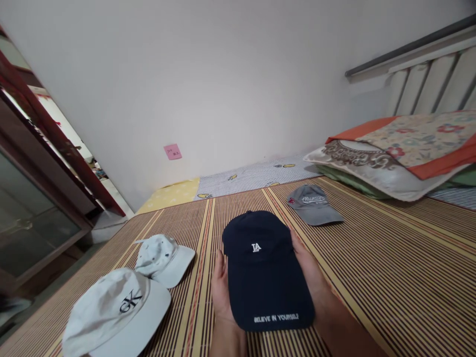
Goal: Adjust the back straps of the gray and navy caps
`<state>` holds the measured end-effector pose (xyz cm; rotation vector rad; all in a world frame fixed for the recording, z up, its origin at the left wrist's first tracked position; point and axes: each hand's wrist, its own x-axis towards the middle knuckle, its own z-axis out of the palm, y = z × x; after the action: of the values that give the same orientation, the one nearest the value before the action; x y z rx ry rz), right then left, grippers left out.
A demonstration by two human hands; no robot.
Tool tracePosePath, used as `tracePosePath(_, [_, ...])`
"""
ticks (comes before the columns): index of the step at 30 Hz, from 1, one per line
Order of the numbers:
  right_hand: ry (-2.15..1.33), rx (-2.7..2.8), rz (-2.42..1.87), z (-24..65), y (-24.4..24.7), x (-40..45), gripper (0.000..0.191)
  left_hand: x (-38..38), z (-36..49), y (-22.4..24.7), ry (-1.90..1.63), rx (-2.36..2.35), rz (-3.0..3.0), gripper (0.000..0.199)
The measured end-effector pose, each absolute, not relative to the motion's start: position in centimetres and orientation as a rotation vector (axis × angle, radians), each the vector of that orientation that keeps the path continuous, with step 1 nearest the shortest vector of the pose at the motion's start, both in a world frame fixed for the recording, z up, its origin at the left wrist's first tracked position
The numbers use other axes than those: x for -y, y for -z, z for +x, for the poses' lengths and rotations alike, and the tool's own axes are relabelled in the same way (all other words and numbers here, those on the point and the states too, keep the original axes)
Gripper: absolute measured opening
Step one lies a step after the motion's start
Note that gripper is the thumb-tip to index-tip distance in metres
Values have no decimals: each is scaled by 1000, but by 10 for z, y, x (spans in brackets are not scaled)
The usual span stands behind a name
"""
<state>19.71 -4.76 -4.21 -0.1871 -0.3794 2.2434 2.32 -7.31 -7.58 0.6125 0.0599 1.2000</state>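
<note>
A navy baseball cap (266, 277) with a white "LA" on its front and "BELIEVE IN YOURSELF" along the brim is held between both hands, brim toward me. My left hand (222, 292) grips its left side and my right hand (308, 265) its right side; most of the fingers are hidden behind the cap. To the left lie a white "CK" cap (119, 307) and a smaller white patterned cap (163, 258), close together. Beyond my right hand sits a grey cap (314, 203) with white lettering.
The caps lie on a striped bamboo mat (390, 277) over a bed. Stacked pillows (401, 144) are at the far right, below a radiator (431, 84). A white wall (230, 89) with a pink note (172, 151) stands behind. A glass-panelled cabinet (33, 218) is at the left.
</note>
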Motion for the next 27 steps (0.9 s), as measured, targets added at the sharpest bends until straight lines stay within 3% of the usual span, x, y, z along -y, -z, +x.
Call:
tracePosePath(4, [-2174,410,-222,200,47,45,56,82,40,59,-1157,-6,625,62])
tracePosePath(17, [-2191,352,-300,201,57,43,61,80,37,64,-1124,-12,621,58])
tracePosePath(27, [-2222,401,-258,197,49,44,66,75,20,56,-1116,105,688,70])
